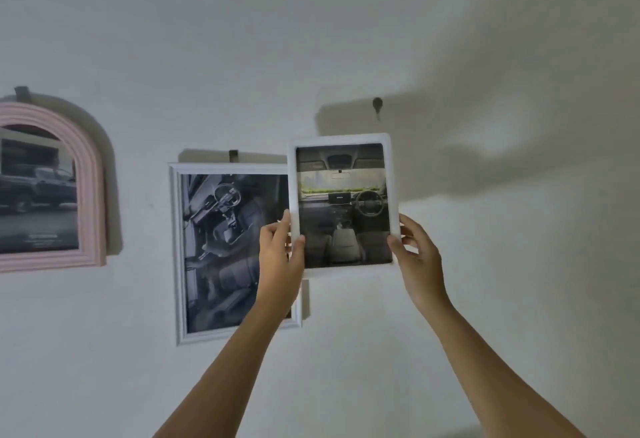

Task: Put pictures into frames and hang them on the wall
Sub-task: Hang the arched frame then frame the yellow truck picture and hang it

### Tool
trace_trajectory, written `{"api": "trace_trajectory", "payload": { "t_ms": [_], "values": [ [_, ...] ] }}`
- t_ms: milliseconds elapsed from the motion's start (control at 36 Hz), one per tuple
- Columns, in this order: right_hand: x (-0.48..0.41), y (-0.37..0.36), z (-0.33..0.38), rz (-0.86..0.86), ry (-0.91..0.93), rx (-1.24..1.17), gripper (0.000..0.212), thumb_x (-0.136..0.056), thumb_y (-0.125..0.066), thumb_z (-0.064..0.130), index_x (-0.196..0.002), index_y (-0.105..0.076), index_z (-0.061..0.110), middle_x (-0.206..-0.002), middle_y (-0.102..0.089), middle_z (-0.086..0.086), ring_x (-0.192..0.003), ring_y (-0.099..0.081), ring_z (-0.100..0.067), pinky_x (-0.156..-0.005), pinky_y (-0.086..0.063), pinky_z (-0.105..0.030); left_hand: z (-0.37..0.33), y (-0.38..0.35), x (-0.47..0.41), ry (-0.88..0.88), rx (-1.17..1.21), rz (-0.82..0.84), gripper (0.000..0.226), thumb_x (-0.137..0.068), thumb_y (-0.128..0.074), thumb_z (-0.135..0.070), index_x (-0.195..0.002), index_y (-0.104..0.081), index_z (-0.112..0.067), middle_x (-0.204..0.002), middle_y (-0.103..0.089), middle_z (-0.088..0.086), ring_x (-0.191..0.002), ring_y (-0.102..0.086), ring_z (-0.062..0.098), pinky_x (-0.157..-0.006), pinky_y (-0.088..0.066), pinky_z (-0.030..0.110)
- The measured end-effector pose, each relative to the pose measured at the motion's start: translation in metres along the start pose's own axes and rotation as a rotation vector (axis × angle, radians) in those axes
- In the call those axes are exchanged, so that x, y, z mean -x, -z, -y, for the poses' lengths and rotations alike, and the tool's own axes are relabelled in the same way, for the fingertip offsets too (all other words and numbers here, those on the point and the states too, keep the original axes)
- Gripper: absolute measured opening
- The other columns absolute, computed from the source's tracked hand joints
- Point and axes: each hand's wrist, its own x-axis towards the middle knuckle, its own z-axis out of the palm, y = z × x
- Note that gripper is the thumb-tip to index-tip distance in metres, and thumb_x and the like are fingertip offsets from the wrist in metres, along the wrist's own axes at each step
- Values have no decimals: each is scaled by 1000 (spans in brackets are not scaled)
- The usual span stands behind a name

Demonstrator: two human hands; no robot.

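I hold a small white frame (343, 204) upright in front of the white wall; its picture shows a car dashboard and steering wheel. My left hand (280, 257) grips its lower left edge, thumb on the front. My right hand (417, 257) grips the lower right edge the same way. A dark wall hook (377, 105) sticks out of the wall just above the frame's top edge, apart from it. The frame's back is hidden.
A larger white frame (180, 250) with a car-interior picture hangs on a hook (234, 155) to the left, partly behind the held frame and my left arm. Farther left hangs a pink arched frame (91, 174) showing a dark pickup. Bare wall lies to the right.
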Motion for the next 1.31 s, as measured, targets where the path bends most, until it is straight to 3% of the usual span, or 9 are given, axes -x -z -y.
{"api": "trace_trajectory", "payload": {
  "t_ms": [111, 222, 333, 556, 667, 778, 944, 1111, 1306],
  "values": [
    [82, -36, 7, 43, -124, -87, 37, -91, -56, 18, -128, -49, 20, -116, -54, 6, -100, -52, -6, -73, -44, -6, 27, 61, 50, 93, -24, 37, 48, -96, -46, -17, -142, -33, -17, -120, -39, 7, -103, -48, 17, -92, -49, 29],
    [172, -73, 6, 52, -225, -140, 35, -90, -57, 14, -125, -52, 17, -119, -58, 0, -103, -55, -11, -79, -44, -5, 62, 126, 113, 157, -61, 93, 46, -95, -49, -13, -139, -38, -15, -112, -41, 5, -96, -48, 13, -72, -44, 8],
    [259, -106, 2, 52, -331, -162, 33, -92, -56, 14, -125, -54, 17, -116, -62, -6, -98, -58, -12, -84, -46, -20, 103, 181, 185, 286, -97, 165, 45, -93, -52, -11, -137, -43, -13, -106, -45, 4, -91, -51, 14, -75, -44, 14],
    [400, -143, 2, 204, -365, -1, 36, -93, -52, 10, -129, -51, 11, -107, -57, 5, -96, -53, 9, -84, -42, -8, 157, 247, 309, 572, -272, 250, 50, -94, -50, -12, -141, -35, -9, -112, -39, 2, -101, -44, 13, -98, -38, 24],
    [449, -147, -6, 286, -346, 121, 36, -94, -50, 7, -129, -50, 4, -105, -54, -4, -93, -51, 11, -81, -40, -4, 153, 248, 331, 610, -249, 267, 48, -97, -45, -23, -143, -32, -14, -114, -45, 7, -105, -47, 16, -87, -35, 18],
    [474, -144, -11, 331, -296, 193, 35, -92, -50, 1, -127, -52, 1, -97, -53, -6, -82, -51, 6, -73, -39, -4, 140, 233, 331, 619, -134, 269, 48, -98, -42, -29, -143, -31, -21, -125, -47, 9, -116, -48, 17, -87, -34, 19],
    [485, -144, -11, 441, -174, 237, 41, -88, -48, -2, -129, -51, 3, -96, -51, -2, -81, -52, -2, -71, -41, -4, 144, 213, 327, 738, -68, 248, 62, -93, -39, -51, -141, -33, -13, -124, -54, 16, -115, -53, 28, -96, -45, 45],
    [476, -146, -17, 537, -16, 296, 43, -90, -42, 5, -133, -44, 9, -96, -55, -9, -87, -52, -14, -78, -41, -11, 151, 204, 324, 756, -68, 77, 75, -86, -65, -29, -146, -24, -12, -116, -56, 2, -108, -53, 14, -92, -47, 28],
    [479, -154, -19, 651, 62, 219, 39, -94, -46, 11, -133, -46, 7, -106, -56, -10, -94, -55, -18, -80, -48, -22, 167, 211, 323, 857, -82, -14, 63, -88, -59, -10, -144, -30, -8, -114, -61, 10, -96, -58, 16, -73, -48, 21]
  ]
}}
